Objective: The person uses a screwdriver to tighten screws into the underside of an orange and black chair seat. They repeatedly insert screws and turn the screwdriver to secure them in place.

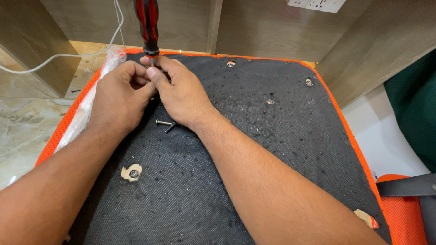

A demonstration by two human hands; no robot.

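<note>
The left hand (119,97) and the right hand (179,93) meet at the far edge of the upturned seat base (254,149), fingers curled and pressed together around the metal shaft of a screwdriver (148,27). The right hand's thumb and forefinger pinch the shaft just below the handle; the left hand closes in from the other side, its fingertips touching the same spot. What lies under the tip is hidden by the fingers. The screwdriver stands nearly upright, its red and black handle rising above both hands and out of the top of the view.

Just behind the right hand's wrist, two loose dark bolts (166,124) lie on the seat base's black fabric, touching or nearly so. Nearer the person, below the left forearm, a torn hole (131,172) in the fabric shows pale wood with a metal insert in it. Similar small holes sit along the far edge and toward the right side of the seat base, and another torn patch lies at its near right corner. An orange mesh border (349,136) runs around the fabric.

Along the seat base's left edge lies a long clear plastic wrapper (88,102), crumpled and whitish. Beyond it, a white cable (59,56) crosses the marble floor (22,122). Above the far right corner, a white socket plate (318,4) sits on the wooden panel (263,27).
</note>
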